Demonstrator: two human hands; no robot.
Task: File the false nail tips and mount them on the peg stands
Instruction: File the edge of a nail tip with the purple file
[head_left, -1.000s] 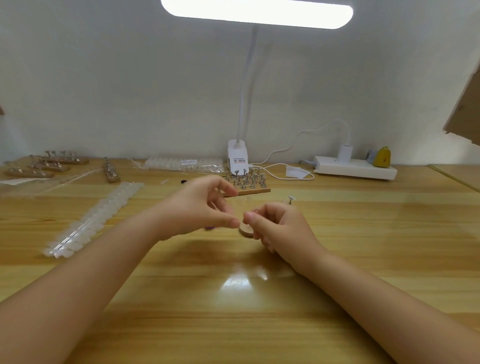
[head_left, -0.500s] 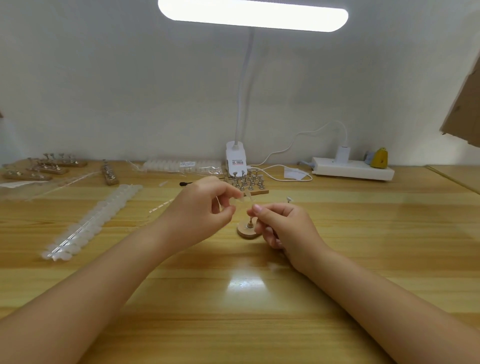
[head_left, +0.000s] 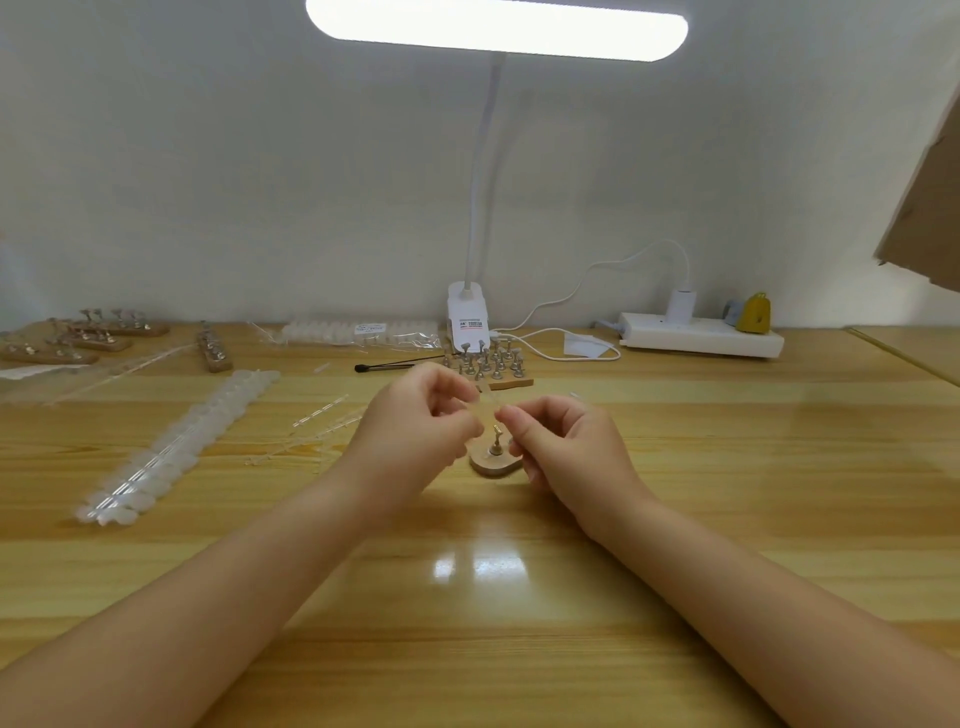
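Nail tip (head_left: 489, 402), clear and barely discernible, is sitting pinched between both hands above the peg stand (head_left: 496, 457) on the tabletop (head_left: 519, 623). Left hand (head_left: 415, 423) and right hand (head_left: 563, 441) are each curling their fingers around it. Strips of tips (head_left: 171, 447) are lying well to the left.

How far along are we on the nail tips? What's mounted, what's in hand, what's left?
Done: I can't confirm any mounted tip; the far-left peg stands are too small to read. In hand: the left hand and right hand pinch one clear nail tip above a round wooden stand with a bare peg. Left: the long strip of tips and the block of bare pegs.
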